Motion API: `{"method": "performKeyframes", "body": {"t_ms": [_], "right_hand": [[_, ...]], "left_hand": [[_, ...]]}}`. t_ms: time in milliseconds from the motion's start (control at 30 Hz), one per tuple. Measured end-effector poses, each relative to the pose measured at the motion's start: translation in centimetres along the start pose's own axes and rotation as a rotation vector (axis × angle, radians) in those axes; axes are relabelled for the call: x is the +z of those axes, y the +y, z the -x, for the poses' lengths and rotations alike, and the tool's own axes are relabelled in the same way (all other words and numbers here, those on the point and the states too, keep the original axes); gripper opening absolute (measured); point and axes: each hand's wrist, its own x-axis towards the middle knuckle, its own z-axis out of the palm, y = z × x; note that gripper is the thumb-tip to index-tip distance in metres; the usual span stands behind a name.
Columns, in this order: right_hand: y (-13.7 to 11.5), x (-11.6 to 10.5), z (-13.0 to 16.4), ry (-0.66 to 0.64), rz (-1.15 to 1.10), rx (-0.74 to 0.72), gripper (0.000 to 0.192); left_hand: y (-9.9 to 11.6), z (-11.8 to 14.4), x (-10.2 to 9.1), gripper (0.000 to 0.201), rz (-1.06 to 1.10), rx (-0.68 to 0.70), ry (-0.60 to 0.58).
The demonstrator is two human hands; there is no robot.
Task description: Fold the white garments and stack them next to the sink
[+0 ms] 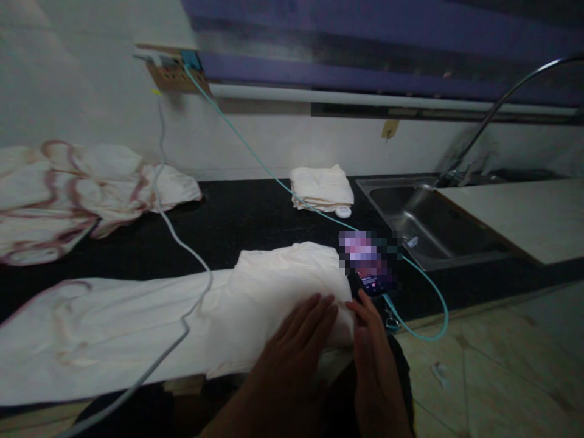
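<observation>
A cream-white cloth (278,292) lies partly folded on the black counter, its long loose end (123,328) with a pinkish edge stretching to the left. Flat on the folded part rests my left hand (296,340), fingers stretched out. My right hand (371,347) is at the cloth's right edge, fingers extended and touching it from the side; its palm side is hidden. Just beyond that hand, a lit phone (369,267) lies on the counter with a teal cable (438,292) plugged in.
Another folded cloth (322,185) sits near the wall beside a small white round object (343,212). Crumpled cloth with reddish edges (91,188) is piled at left. A grey cord (176,237) hangs across the view. To the right are a steel sink (410,225) and a pale board (524,213).
</observation>
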Motion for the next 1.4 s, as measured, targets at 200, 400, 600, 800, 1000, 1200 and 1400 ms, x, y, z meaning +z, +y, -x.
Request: {"method": "performKeyframes", "body": {"t_ms": [200, 400, 600, 800, 1000, 1200, 1400], "right_hand": [[0.0, 0.6, 0.0, -0.086, -0.202, 0.077, 0.049], [-0.5, 0.8, -0.2, -0.013, -0.323, 0.041, 0.049], [-0.1, 0.9, 0.2, 0.032, -0.318, -0.002, 0.043], [0.0, 1.6, 0.6, 0.111, -0.360, -0.013, 0.038], [-0.8, 3.1, 0.7, 0.181, -0.539, 0.062, 0.051], [-2.3, 3.2, -0.4, 0.001, -0.362, 0.102, 0.063], [-3.4, 3.9, -2.8, -0.019, -0.365, 0.065, 0.060]], "left_hand": [[-0.2, -1.8, 2.5, 0.065, -0.282, -0.073, 0.151], [-0.1, -2.2, 2.6, 0.078, -0.336, -0.133, 0.193], [0.9, -1.7, 2.7, 0.064, -0.310, -0.229, 0.146], [0.1, -2.0, 0.5, 0.073, -0.079, -0.244, -0.028], [-0.1, -1.3, 0.2, 0.068, 0.128, -0.265, 0.171], [1.5, -2.1, 0.0, 0.071, 0.058, -0.410, 0.230], [1.9, -3.4, -0.3, 0.054, 0.408, -0.384, 0.391]]}}
